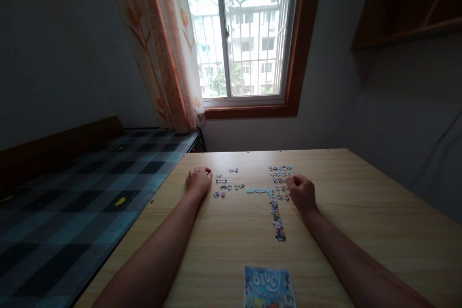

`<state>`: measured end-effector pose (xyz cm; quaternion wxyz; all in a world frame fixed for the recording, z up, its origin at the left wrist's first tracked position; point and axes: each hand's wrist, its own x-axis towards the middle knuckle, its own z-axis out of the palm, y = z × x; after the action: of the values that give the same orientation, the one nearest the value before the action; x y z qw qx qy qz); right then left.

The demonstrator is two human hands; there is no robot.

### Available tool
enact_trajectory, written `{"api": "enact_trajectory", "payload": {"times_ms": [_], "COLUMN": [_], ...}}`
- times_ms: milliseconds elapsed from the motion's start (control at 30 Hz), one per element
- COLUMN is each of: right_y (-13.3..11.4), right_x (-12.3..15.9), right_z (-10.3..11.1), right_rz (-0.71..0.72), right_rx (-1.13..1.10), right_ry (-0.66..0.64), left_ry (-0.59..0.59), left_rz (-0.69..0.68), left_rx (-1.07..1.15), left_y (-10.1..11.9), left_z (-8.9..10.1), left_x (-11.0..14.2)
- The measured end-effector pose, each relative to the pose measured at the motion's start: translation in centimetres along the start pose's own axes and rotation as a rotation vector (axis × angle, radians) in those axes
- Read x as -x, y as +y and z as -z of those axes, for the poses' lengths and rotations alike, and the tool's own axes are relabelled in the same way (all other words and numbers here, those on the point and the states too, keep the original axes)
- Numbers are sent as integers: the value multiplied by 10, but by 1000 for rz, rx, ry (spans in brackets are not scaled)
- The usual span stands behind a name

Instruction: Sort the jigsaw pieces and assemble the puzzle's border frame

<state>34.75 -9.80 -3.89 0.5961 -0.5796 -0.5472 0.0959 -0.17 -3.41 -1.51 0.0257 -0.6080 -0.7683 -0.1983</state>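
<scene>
My left hand [198, 180] rests on the wooden table [361, 221] with its fingers curled into a loose fist, just left of several loose puzzle pieces [225, 184]. My right hand [301, 192] is also curled shut, resting beside a cluster of pieces [280, 173]. A joined strip of puzzle pieces [276, 209] forms an L shape between my hands, running toward me. I cannot see anything inside either fist.
A blue puzzle picture card [270, 287] lies at the table's near edge. A bed with a checked cover [72, 202] stands left of the table. A window [245, 29] and an orange curtain [162, 48] are behind; a wooden shelf [407, 5] hangs upper right.
</scene>
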Motion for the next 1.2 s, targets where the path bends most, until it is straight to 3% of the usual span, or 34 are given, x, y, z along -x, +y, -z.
{"api": "enact_trajectory", "payload": {"times_ms": [400,600,767,1000,1200], "right_y": [2,5,5,4,1], "right_x": [0,0,0,1,3], "right_z": [-1,-2,-3,-8,-10], "right_rz": [-11,-2,14,251,428], "right_rx": [-15,-13,4,99,252], "right_ry": [-1,-4,-13,-73,-117], "left_ry": [-15,63,160,254,282], "left_rz": [35,60,59,177,232], "left_rx": [-26,310,461,611,673], "left_y": [4,-1,-6,-14,-12], "left_z": [4,4,4,-3,2], "left_x": [0,-4,-7,-12,-5]}}
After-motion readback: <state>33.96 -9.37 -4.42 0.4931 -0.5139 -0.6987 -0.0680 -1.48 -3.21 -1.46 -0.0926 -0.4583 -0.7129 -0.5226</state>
